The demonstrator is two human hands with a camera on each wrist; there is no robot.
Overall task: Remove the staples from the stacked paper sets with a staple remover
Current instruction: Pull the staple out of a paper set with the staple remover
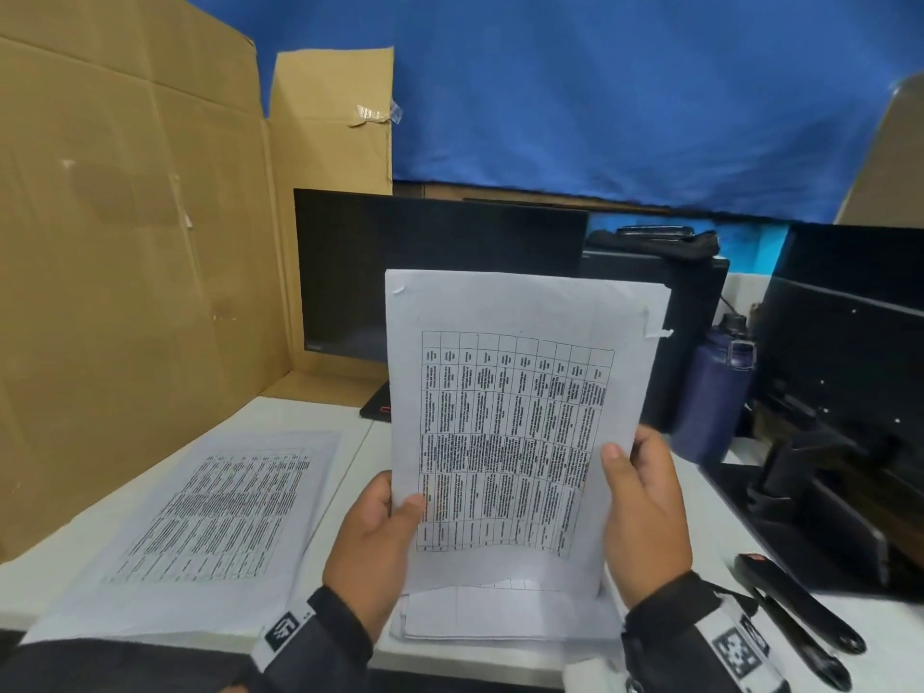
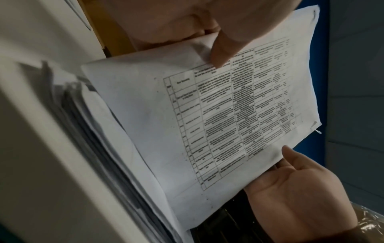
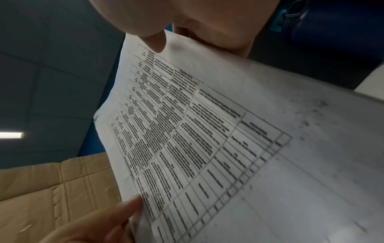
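I hold one printed paper set (image 1: 515, 392) upright over the desk, its table of text facing me. My left hand (image 1: 395, 512) pinches its lower left edge, thumb on the front. On the lower right edge my right hand (image 1: 625, 472) grips the same way. The top right corner (image 1: 655, 327) is torn and ragged. Under it a stack of paper sets (image 1: 500, 617) lies at the desk's front edge. A black long-handled staple remover (image 1: 800, 607) lies on the desk to the right, untouched. The wrist views show the sheet (image 2: 228, 106) (image 3: 228, 131) and both thumbs on it.
A second pile of printed sheets (image 1: 200, 522) lies at the left on the white desk (image 1: 350, 442). Cardboard walls (image 1: 125, 242) stand left and behind. A dark monitor (image 1: 400, 272) stands behind the paper, a purple bottle (image 1: 715, 387) and black equipment (image 1: 840, 392) at the right.
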